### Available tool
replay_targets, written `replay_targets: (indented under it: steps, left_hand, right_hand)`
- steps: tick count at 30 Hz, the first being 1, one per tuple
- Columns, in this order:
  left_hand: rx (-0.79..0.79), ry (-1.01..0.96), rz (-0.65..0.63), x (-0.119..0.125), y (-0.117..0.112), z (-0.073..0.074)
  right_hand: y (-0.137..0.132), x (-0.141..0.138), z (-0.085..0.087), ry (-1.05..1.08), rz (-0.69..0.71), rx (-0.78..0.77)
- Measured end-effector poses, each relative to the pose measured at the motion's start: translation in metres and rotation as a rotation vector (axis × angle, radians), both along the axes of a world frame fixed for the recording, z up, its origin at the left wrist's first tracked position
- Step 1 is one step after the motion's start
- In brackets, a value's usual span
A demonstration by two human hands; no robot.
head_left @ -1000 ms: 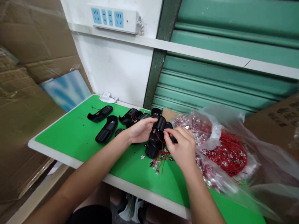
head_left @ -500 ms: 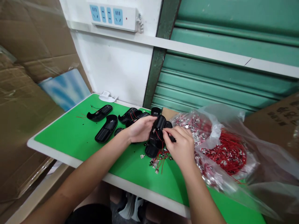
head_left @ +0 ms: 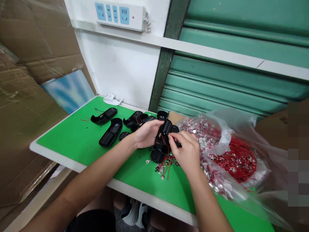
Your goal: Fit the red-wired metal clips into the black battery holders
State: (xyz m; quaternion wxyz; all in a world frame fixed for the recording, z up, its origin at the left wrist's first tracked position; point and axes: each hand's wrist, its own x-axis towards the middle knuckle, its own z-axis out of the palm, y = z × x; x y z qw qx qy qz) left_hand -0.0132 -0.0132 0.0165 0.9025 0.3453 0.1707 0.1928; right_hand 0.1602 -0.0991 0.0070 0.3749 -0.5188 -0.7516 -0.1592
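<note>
My left hand (head_left: 146, 132) grips a black plastic housing (head_left: 162, 141) from its left side, holding it just above the green table (head_left: 77, 138). My right hand (head_left: 187, 151) is closed in a pinch at the housing's right side, fingertips on a thin red wire (head_left: 164, 141) that runs across it. A small heap of red wires with metal terminals (head_left: 164, 167) lies on the table just below the housing.
Several more black housings (head_left: 111, 132) lie on the table to the left. A clear plastic bag (head_left: 231, 158) full of red wires with terminals sits to the right. Cardboard sheets (head_left: 26, 80) lean at the left. A power strip (head_left: 120, 15) hangs on the wall.
Both hands stay on the black housing; the right fingers have shifted slightly along the red wire. The view has moved a little.
</note>
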Motion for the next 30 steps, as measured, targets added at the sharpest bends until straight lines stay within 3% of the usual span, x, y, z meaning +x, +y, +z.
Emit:
replay_targets:
  steps: [12,21,30]
  left_hand:
    - [0.199,0.054,0.168,0.009,-0.016,0.008]
    - [0.401,0.169,0.265,0.017,-0.020,-0.001]
    - [0.544,0.219,0.291,0.019,-0.022,-0.004]
  right_hand:
    - [0.000,0.000,-0.003,-0.058,-0.033,0.009]
    - [-0.002,-0.006,-0.001,-0.218,-0.144,0.034]
    - [0.001,-0.008,-0.007,-0.141,-0.101,0.021]
